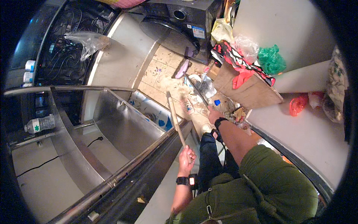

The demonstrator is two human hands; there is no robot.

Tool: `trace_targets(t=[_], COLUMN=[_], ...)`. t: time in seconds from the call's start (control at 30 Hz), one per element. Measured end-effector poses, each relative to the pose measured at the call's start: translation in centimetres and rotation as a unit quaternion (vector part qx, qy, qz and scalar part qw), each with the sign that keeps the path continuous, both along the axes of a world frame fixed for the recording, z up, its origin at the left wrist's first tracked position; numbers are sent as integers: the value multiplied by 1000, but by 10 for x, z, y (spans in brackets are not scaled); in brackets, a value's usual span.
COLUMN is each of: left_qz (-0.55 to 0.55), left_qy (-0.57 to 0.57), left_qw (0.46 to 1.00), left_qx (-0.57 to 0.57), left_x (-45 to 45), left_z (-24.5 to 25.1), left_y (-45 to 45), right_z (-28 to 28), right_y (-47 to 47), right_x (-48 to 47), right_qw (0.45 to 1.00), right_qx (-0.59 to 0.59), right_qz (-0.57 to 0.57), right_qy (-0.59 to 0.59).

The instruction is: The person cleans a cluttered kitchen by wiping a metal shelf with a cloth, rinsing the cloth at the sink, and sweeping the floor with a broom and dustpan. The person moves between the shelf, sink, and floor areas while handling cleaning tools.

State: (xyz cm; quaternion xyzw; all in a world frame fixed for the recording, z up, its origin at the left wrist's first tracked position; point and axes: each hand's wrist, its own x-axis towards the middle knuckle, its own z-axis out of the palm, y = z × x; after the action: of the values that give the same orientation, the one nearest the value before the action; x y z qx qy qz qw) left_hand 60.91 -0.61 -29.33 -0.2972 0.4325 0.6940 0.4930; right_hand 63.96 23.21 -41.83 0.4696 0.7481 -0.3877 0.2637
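My left hand is closed around the near end of a long tan stick, whose dark far tip points at the tiled floor. My right hand grips the thin dark handle of a broom. That handle slopes away to a pinkish broom head with dark bristles, low over the tiles. Litter lies around it: a clear plastic bag beside dark debris, a plastic bottle and a small blue cap-like piece. Scraps and dirt dot the tiled floor.
A metal frame rack stands at left, holding a clear bottle. A black appliance sits at the far end. On the right are a wooden board, a patterned cloth, a green plastic bag and a red bag.
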Motion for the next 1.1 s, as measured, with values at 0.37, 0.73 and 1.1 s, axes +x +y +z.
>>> trace_targets(t=[0.37, 0.73, 1.1], left_qz=[52, 50, 80], left_qy=[-18, -63, -64], left_qw=[997, 992, 989], left_qx=[60, 95, 110], left_x=[-18, -21, -21], left_z=[1, 2, -16], left_y=[17, 21, 9], right_z=[52, 136, 276], right_y=[7, -21, -18], right_x=[144, 318, 349], right_qw=[987, 975, 977], right_qx=[-22, -49, -98], right_qz=[162, 172, 149], right_qy=[-7, -135, -115])
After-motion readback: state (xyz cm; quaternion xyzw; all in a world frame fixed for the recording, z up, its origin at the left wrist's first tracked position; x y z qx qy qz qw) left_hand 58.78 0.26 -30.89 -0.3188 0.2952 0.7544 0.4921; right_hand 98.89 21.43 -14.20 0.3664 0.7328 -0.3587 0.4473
